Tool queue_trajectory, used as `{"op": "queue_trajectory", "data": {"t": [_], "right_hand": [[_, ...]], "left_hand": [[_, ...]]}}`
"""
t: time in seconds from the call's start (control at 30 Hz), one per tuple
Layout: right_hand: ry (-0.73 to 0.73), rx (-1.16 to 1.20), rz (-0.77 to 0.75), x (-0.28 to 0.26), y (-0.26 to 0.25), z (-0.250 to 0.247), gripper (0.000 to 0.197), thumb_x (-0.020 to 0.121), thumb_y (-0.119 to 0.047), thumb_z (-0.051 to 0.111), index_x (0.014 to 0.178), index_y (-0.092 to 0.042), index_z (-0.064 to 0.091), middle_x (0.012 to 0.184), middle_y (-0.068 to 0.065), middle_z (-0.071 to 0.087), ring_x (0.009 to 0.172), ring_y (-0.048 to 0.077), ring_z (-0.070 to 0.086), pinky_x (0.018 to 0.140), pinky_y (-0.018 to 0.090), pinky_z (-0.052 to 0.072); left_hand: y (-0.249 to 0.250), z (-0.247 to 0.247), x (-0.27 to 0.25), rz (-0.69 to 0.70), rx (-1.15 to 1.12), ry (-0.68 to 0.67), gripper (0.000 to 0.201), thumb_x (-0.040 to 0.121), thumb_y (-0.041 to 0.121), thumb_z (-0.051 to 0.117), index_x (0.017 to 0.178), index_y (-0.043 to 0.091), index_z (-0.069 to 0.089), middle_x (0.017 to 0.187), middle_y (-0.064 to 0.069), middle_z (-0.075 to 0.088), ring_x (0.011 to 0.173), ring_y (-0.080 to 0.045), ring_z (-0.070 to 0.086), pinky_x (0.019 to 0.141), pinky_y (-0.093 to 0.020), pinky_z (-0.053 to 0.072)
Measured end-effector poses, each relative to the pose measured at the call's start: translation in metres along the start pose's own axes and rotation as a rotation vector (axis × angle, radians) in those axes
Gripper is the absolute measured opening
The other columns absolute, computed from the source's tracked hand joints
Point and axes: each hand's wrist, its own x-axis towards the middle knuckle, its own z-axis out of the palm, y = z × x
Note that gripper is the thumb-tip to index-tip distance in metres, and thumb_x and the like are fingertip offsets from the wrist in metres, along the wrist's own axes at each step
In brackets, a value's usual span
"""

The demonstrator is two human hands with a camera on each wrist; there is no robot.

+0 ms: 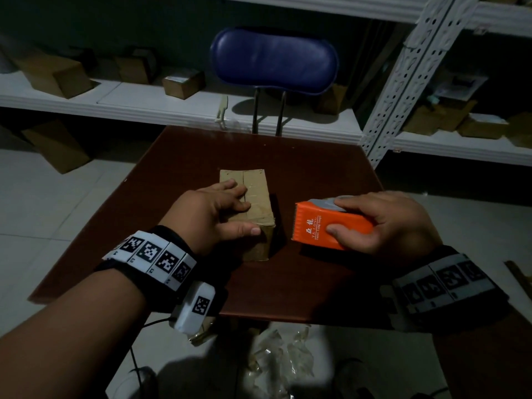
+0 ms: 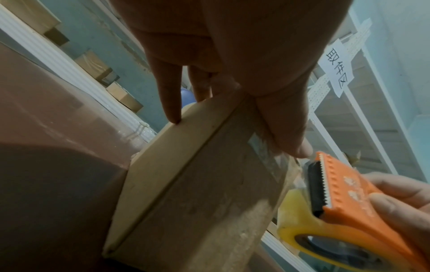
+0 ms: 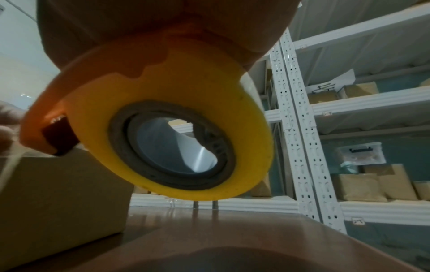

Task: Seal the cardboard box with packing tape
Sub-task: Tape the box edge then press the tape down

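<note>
A small cardboard box (image 1: 256, 194) stands on the dark brown table (image 1: 288, 283), with clear tape along its top seam. My left hand (image 1: 244, 218) lies on the box with fingers flat on the top and the thumb at the near right edge. In the left wrist view the thumb (image 2: 295, 143) presses a clear tape strip (image 2: 286, 165) onto the box (image 2: 197, 193). To the right, my right hand (image 1: 336, 216) grips an orange tape dispenser (image 1: 322, 228) just above the table. Its toothed blade (image 2: 323, 180) faces the box. The yellow tape roll (image 3: 174, 110) hangs beside the box (image 3: 58, 193).
A blue chair (image 1: 273, 61) stands behind the table. White metal shelving (image 1: 172, 108) with several cardboard boxes runs along the back and right. A pale utility knife (image 1: 221, 110) lies near the table's far edge. Crumpled clear tape (image 1: 276, 355) lies on the floor near me.
</note>
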Motion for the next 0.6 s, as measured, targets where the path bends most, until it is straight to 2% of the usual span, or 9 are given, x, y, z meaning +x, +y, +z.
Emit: {"op": "queue_trajectory", "data": {"t": [0.07, 0.23, 0.37, 0.43, 0.53, 0.6], "right_hand": [[-0.014, -0.004, 0.014, -0.001, -0.001, 0.001, 0.068, 0.078, -0.075, 0.052, 0.122, -0.027, 0.071, 0.104, -0.002, 0.077, 0.09, 0.021, 0.071, 0.084, 0.03, 0.044], [-0.083, -0.041, 0.041, 0.007, -0.005, -0.003, 0.07, 0.077, -0.077, 0.047, 0.123, -0.031, 0.07, 0.106, -0.006, 0.076, 0.096, 0.018, 0.07, 0.083, 0.028, 0.037], [-0.127, -0.045, 0.068, 0.013, -0.016, -0.006, 0.07, 0.075, -0.078, 0.043, 0.12, -0.032, 0.071, 0.107, -0.006, 0.075, 0.099, 0.019, 0.07, 0.089, 0.036, 0.05], [-0.156, -0.077, 0.086, 0.019, -0.023, -0.008, 0.069, 0.075, -0.079, 0.043, 0.121, -0.034, 0.069, 0.111, -0.009, 0.074, 0.103, 0.017, 0.068, 0.092, 0.04, 0.051], [-0.232, -0.099, 0.173, 0.028, -0.031, -0.009, 0.061, 0.075, -0.08, 0.052, 0.12, -0.042, 0.066, 0.115, -0.015, 0.071, 0.107, 0.014, 0.064, 0.093, 0.04, 0.051], [-0.277, -0.059, 0.269, 0.035, -0.037, -0.01, 0.052, 0.073, -0.08, 0.059, 0.109, -0.044, 0.068, 0.108, -0.017, 0.069, 0.103, 0.015, 0.063, 0.089, 0.04, 0.053]], "left_hand": [[-0.001, 0.001, 0.0, 0.014, 0.0, 0.008, 0.07, 0.062, 0.061, 0.076, 0.116, 0.017, 0.074, 0.142, 0.001, 0.058, 0.142, -0.009, 0.039, 0.119, -0.04, 0.034], [-0.002, 0.003, 0.001, 0.014, -0.001, 0.016, 0.068, 0.062, 0.059, 0.073, 0.115, 0.017, 0.074, 0.141, 0.002, 0.058, 0.142, -0.009, 0.039, 0.118, -0.039, 0.034], [-0.001, 0.002, 0.001, 0.016, 0.006, 0.017, 0.065, 0.062, 0.056, 0.074, 0.113, 0.017, 0.075, 0.141, 0.002, 0.059, 0.141, -0.009, 0.04, 0.118, -0.038, 0.034], [-0.001, 0.001, 0.001, 0.015, 0.009, 0.01, 0.065, 0.062, 0.057, 0.073, 0.113, 0.017, 0.075, 0.141, 0.002, 0.059, 0.141, -0.009, 0.04, 0.118, -0.038, 0.034], [0.0, 0.001, 0.001, 0.017, 0.007, 0.013, 0.066, 0.061, 0.058, 0.073, 0.112, 0.017, 0.076, 0.14, 0.002, 0.06, 0.14, -0.009, 0.041, 0.117, -0.038, 0.035], [0.001, 0.003, 0.001, 0.006, 0.003, 0.032, 0.066, 0.06, 0.058, 0.074, 0.112, 0.017, 0.076, 0.138, 0.004, 0.061, 0.139, -0.006, 0.041, 0.117, -0.034, 0.034]]}}
